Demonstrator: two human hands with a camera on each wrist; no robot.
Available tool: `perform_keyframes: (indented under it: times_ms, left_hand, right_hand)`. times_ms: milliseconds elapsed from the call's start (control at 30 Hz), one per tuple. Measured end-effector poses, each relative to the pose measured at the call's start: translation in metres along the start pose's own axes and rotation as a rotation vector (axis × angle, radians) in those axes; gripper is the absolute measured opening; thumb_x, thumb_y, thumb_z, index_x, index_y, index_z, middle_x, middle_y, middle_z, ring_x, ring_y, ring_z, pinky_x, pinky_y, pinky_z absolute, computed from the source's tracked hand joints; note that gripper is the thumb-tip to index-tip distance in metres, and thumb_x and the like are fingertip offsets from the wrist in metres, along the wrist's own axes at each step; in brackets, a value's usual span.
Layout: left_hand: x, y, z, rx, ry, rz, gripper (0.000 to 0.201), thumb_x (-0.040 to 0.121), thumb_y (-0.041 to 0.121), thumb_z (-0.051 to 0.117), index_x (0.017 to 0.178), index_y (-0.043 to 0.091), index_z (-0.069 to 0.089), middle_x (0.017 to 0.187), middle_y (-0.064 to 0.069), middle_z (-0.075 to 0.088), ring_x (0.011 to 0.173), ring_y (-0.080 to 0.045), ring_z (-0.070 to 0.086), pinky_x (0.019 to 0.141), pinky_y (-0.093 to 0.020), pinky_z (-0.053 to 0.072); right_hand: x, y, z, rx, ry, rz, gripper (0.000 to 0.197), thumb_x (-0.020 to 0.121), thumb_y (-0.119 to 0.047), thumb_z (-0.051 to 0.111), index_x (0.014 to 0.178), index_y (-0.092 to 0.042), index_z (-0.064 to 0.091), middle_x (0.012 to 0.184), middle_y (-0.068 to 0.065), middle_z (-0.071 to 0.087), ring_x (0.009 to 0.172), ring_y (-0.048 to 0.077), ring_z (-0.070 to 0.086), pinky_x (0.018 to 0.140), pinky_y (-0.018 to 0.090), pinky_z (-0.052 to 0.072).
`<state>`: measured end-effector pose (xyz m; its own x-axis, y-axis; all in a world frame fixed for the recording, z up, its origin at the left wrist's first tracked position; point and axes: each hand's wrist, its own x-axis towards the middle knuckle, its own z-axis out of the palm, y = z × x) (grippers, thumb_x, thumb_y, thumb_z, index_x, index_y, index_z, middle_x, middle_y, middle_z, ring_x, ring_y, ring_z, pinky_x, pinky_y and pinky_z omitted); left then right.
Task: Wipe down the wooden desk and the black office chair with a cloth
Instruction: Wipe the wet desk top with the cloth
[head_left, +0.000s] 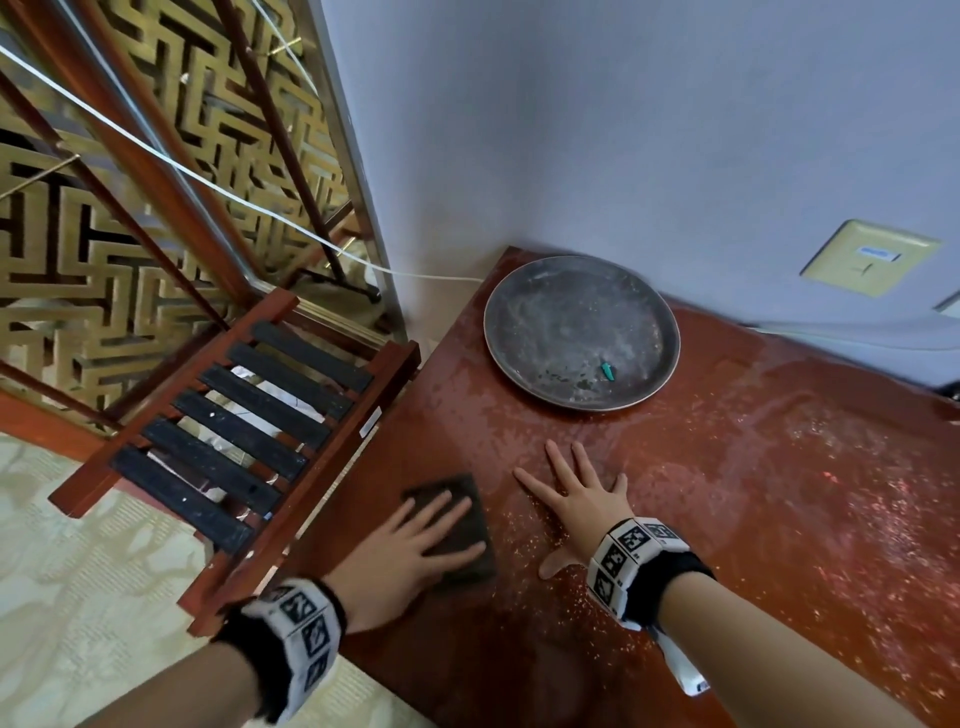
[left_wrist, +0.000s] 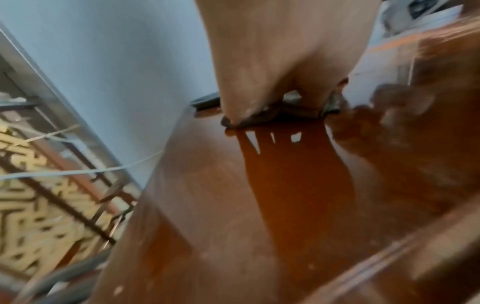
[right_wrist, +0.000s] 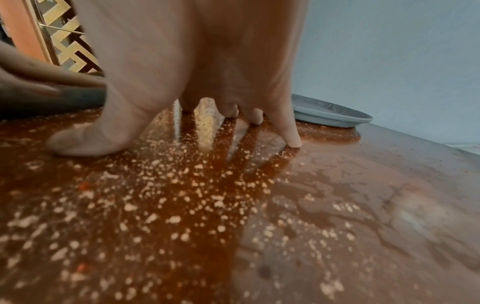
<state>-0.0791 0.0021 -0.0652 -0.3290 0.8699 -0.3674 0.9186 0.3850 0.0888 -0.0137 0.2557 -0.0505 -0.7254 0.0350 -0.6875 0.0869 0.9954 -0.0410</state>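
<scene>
The reddish wooden desk (head_left: 727, 519) is speckled with pale crumbs and dust. My left hand (head_left: 415, 540) lies flat with straight fingers on a dark folded cloth (head_left: 467, 519) near the desk's left edge, pressing it down. In the left wrist view the cloth (left_wrist: 272, 115) shows as a dark edge under the fingertips. My right hand (head_left: 576, 499) rests spread and flat on the bare desk just right of the cloth, fingers straight; in the right wrist view the fingers (right_wrist: 291, 135) touch the crumb-covered desk (right_wrist: 207, 205). No black office chair is in view.
A round grey metal tray (head_left: 582, 332) with a small green object (head_left: 608, 371) sits at the desk's back left corner, against the wall. A wooden rack with black slats (head_left: 249, 436) stands left of the desk. A wall socket plate (head_left: 867, 257) is behind the desk.
</scene>
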Motion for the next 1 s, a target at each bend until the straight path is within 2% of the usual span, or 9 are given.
perform_keyframes:
  times_ms: [67,200,267,367,433,600,700,833,1000]
  left_hand:
    - [0.005,-0.01,-0.007,0.039,-0.009,0.063,0.05,0.096,0.039,0.026,0.142,0.047,0.01,0.158,0.001,0.011,0.143,-0.025,0.007,0.112,-0.047,0.022]
    - [0.046,-0.04,-0.032,-0.168,-0.048,-0.27,0.053,0.102,0.031,0.029,0.144,0.046,-0.001,0.154,0.003,-0.025,0.135,-0.015,-0.029,0.119,-0.044,-0.002]
    - [0.049,-0.021,-0.026,-0.14,0.006,-0.247,0.053,0.101,0.029,0.031,0.148,0.042,0.01,0.158,-0.004,-0.012,0.139,-0.023,-0.02,0.117,-0.046,0.006]
    - [0.031,0.013,-0.004,0.051,-0.041,0.046,0.051,0.089,0.042,0.03,0.139,0.047,0.035,0.152,-0.002,0.033,0.139,-0.024,0.029,0.104,-0.042,0.035]
    - [0.027,0.007,-0.006,0.08,-0.172,-0.007,0.052,0.087,0.05,0.025,0.138,0.051,0.031,0.15,0.004,0.036,0.137,-0.018,0.033,0.103,-0.036,0.033]
    - [0.069,-0.055,-0.032,-0.224,-0.03,-0.267,0.076,0.064,0.081,-0.017,0.135,0.054,-0.007,0.147,0.007,-0.03,0.134,-0.015,-0.031,0.119,-0.042,-0.001]
    - [0.081,-0.051,-0.038,-0.141,-0.029,-0.266,0.051,0.1,0.044,0.021,0.144,0.043,-0.004,0.157,-0.003,-0.015,0.142,-0.023,-0.018,0.118,-0.046,0.011]
    - [0.056,-0.028,-0.007,0.092,-0.022,0.041,0.064,0.086,0.043,0.03,0.145,0.041,0.007,0.154,-0.003,0.028,0.135,-0.021,0.037,0.097,-0.037,0.044]
    - [0.08,-0.074,-0.034,-0.016,0.08,-0.043,0.067,0.092,0.042,0.03,0.144,0.04,-0.011,0.155,-0.004,0.025,0.139,-0.02,0.015,0.103,-0.04,0.042]
  right_hand:
    - [0.0,-0.001,-0.001,0.01,-0.008,0.0,0.12,0.064,-0.06,0.071,0.139,-0.049,-0.022,0.149,-0.001,-0.037,0.138,0.032,-0.029,0.103,0.074,0.01]
    - [0.0,0.0,-0.002,0.016,-0.019,-0.006,0.118,0.067,-0.059,0.07,0.14,-0.048,-0.021,0.148,-0.001,-0.038,0.137,0.032,-0.031,0.103,0.073,0.008]
    - [-0.001,0.0,-0.003,0.017,-0.025,-0.012,0.117,0.067,-0.058,0.07,0.14,-0.047,-0.021,0.148,0.0,-0.038,0.137,0.032,-0.031,0.103,0.073,0.007]
    - [0.0,0.0,-0.003,0.012,-0.021,-0.025,0.117,0.068,-0.059,0.069,0.141,-0.045,-0.021,0.148,0.001,-0.038,0.137,0.034,-0.031,0.102,0.074,0.007]
    - [0.0,0.001,-0.003,0.006,-0.021,-0.032,0.117,0.068,-0.06,0.069,0.141,-0.044,-0.021,0.148,0.002,-0.039,0.136,0.034,-0.032,0.102,0.074,0.007]
    - [0.0,0.001,-0.004,0.03,-0.038,-0.038,0.116,0.068,-0.06,0.068,0.14,-0.046,-0.023,0.147,0.001,-0.039,0.136,0.034,-0.033,0.102,0.074,0.004]
    - [-0.001,0.002,-0.005,0.028,-0.03,-0.038,0.117,0.067,-0.06,0.068,0.139,-0.047,-0.023,0.147,0.0,-0.039,0.136,0.033,-0.033,0.102,0.074,0.003]
    - [0.0,0.002,-0.001,0.029,-0.021,-0.033,0.118,0.067,-0.061,0.069,0.139,-0.046,-0.024,0.138,-0.001,-0.046,0.136,0.032,-0.033,0.102,0.073,0.004]
    - [0.005,0.005,-0.012,0.009,-0.013,-0.028,0.109,0.072,-0.057,0.067,0.141,-0.047,-0.018,0.152,-0.001,-0.031,0.14,0.031,-0.025,0.106,0.07,0.009]
